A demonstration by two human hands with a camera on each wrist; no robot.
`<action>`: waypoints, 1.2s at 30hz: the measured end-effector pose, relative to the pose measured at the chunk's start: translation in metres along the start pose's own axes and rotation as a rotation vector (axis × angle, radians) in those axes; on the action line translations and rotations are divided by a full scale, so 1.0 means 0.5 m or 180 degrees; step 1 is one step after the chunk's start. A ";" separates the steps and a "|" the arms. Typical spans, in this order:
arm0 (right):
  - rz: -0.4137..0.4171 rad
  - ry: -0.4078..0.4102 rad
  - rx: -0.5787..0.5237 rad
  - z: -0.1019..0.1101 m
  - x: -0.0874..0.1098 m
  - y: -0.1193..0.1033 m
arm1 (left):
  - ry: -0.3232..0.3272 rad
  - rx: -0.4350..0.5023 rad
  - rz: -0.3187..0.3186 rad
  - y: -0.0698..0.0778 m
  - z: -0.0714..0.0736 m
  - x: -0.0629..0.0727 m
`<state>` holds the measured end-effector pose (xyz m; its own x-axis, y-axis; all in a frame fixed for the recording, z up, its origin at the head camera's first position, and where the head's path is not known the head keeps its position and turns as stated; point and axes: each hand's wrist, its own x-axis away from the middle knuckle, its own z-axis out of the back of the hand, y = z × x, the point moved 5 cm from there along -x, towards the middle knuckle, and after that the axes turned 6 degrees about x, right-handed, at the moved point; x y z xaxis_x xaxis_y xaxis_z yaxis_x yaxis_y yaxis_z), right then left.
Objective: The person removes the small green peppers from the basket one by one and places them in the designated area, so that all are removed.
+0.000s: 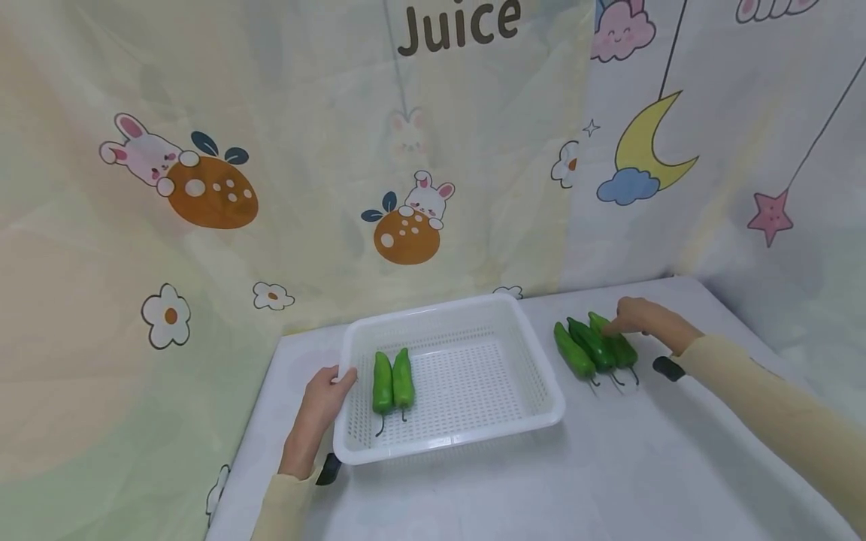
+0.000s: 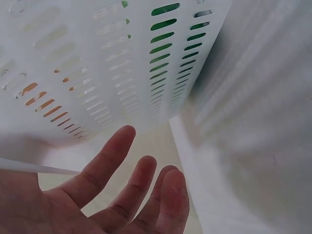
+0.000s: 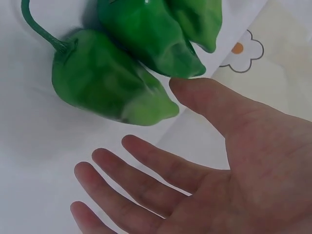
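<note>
At left, the left hand (image 1: 316, 406) grips the left rim of the white basket (image 1: 467, 383), seemingly to steady it; at right, near the table's (image 1: 609, 473) far right corner, the right hand (image 1: 647, 320) reaches over the rightmost pepper (image 1: 624, 352), thumb and fingers apart. The step in hand appears to be picking up that pepper, and the next move would call for closing thumb and fingers round it. Count: one basket; five green peppers, two inside (image 1: 382, 385) (image 1: 403, 380) along its left wall, three beyond its right edge.
</note>
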<state>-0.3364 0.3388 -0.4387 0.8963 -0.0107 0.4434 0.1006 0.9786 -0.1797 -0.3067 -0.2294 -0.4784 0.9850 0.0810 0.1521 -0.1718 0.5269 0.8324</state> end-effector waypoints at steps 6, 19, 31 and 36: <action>-0.0048 -0.0022 0.0195 0.017 0.009 -0.016 | -0.0001 -0.0012 -0.0013 0.005 0.001 0.001; 0.0261 0.0067 0.0273 0.060 0.028 -0.073 | 0.0000 -0.0047 0.0040 0.004 0.004 0.006; 0.0420 0.0108 0.0400 0.084 0.045 -0.158 | 0.0018 -0.0176 0.0022 0.006 0.005 0.006; 0.0490 0.0103 0.0365 0.078 0.058 -0.198 | 0.0023 -0.0182 0.0011 0.009 0.005 0.006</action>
<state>-0.3373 0.2497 -0.3739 0.9109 0.1362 0.3895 -0.0870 0.9861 -0.1413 -0.3046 -0.2291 -0.4728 0.9846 0.0888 0.1507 -0.1743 0.5742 0.8000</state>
